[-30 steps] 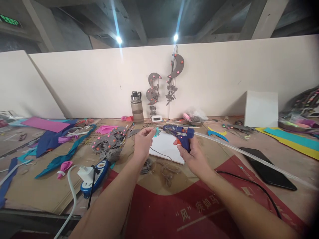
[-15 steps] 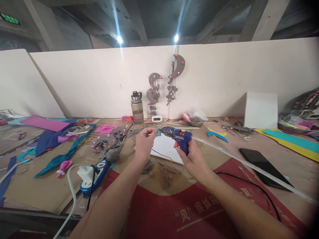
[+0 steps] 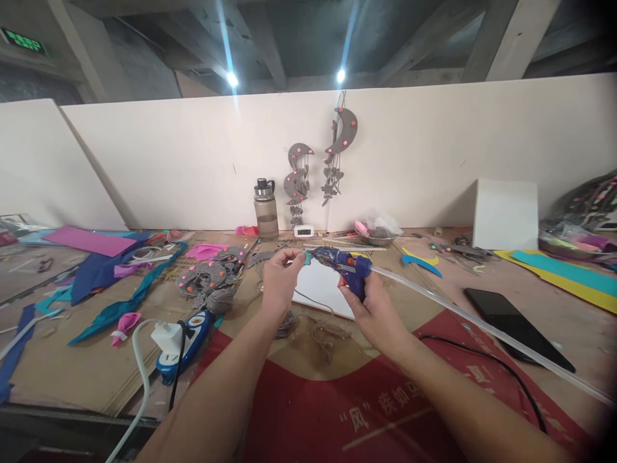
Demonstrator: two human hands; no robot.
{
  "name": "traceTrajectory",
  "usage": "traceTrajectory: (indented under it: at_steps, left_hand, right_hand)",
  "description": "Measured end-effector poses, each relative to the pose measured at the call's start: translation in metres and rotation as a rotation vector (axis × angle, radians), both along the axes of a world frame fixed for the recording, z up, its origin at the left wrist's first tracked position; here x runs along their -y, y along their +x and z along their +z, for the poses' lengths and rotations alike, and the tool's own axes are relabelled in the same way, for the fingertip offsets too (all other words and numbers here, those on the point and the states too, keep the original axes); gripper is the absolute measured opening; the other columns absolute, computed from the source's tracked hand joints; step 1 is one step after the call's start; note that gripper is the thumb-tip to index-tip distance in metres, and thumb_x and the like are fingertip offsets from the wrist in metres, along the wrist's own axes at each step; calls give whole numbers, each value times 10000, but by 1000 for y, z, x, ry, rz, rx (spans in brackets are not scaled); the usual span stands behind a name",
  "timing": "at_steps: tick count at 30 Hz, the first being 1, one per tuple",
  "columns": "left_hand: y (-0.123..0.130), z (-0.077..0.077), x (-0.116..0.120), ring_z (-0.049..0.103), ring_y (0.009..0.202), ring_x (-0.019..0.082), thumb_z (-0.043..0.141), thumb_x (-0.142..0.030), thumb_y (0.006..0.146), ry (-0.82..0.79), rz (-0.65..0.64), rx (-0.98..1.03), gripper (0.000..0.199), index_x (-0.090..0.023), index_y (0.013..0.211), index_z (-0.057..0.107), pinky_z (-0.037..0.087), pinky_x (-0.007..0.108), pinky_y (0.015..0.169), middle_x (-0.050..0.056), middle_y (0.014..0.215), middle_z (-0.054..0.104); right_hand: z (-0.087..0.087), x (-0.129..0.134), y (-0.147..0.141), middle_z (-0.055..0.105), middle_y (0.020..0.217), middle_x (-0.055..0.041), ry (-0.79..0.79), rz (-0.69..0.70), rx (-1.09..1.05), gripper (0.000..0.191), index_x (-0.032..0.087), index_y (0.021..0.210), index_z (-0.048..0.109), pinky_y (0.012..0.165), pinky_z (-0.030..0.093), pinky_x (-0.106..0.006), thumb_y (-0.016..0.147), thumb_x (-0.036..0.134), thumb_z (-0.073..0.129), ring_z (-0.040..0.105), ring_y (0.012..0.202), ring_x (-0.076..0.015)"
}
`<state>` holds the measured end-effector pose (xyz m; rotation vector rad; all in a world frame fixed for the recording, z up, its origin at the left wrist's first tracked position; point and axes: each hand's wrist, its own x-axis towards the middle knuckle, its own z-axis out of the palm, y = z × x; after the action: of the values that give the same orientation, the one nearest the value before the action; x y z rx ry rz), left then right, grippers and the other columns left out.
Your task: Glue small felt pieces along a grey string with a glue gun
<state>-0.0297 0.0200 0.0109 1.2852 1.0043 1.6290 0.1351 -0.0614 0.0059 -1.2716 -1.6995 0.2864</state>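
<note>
The left hand has its fingers pinched together on a small teal piece, held above the tabletop at the glue gun's nozzle; whether they touch, I cannot tell. The right hand has its fingers clamped round the grip of the glue gun, a long clear stick running from its back. By the wall, the capped bottle stands upright, partly filled with liquid, and a bowl holds pink and grey bits under clear plastic; a dish at far right holds bright, plastic-wrapped pieces
</note>
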Motion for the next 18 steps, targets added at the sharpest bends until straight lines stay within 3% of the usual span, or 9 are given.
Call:
traceTrajectory:
  at_steps: [12,18]
  left_hand:
    - [0,-1,-1,307,421,27,656,-398,705,19,-10,-10,255,-158,791,635,204,177,368,-33,630,526]
    - [0,0,0,302,414,28,662,-394,696,15,-10,6,254,-162,796,635,202,181,368,-37,617,525]
  right_hand:
    - [1,0,-1,601,985,-93,23,1,-3,271,188,1112,438,804,451,-367,891,345,443,565,877,-214]
    - [1,2,-2,601,926,-85,-11,-9,19,227,197,1038,464,780,449,-372,888,365,439,559,830,-215]
